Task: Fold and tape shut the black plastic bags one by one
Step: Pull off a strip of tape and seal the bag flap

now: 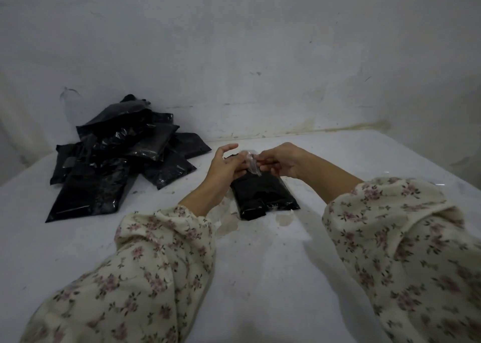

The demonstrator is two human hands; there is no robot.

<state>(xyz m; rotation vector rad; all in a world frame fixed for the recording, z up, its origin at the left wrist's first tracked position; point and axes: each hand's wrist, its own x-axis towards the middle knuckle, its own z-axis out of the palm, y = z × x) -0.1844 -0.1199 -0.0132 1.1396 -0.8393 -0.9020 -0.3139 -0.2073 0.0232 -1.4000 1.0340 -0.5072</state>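
While it awaits its closing strip, the folded black plastic bag (263,194) lies flat on the scuffed white table top (260,277), one short end turned toward the person. Above the far end of that bag, a short strip of clear crumpled tape (251,161) is held between the two hands. One end is pinched by the fingertips of the right hand (283,160). The other is pinched by the thumb and lower fingers of the left hand (223,164), whose forefinger is raised free. Whether the strip touches the bag cannot be told.

To the left of the bag and farther back, well apart from it, a loose heap of black plastic bags (117,160) is seen. Which of these are sealed cannot be judged.

The step in hand is judged to be the taping of the fold. Three faults may be expected:

- **Tape sticking to itself:** the strip is wrinkled and limp, so it may fold back on itself before it is laid down and its grip would be lost.
- **Fold springing open:** no hand is seen pressing the bag flat, so the slick plastic may unfold or slide on the table under the first touch.
- **Poor adhesion:** a strip laid over creases or table dust may lift at its edges.
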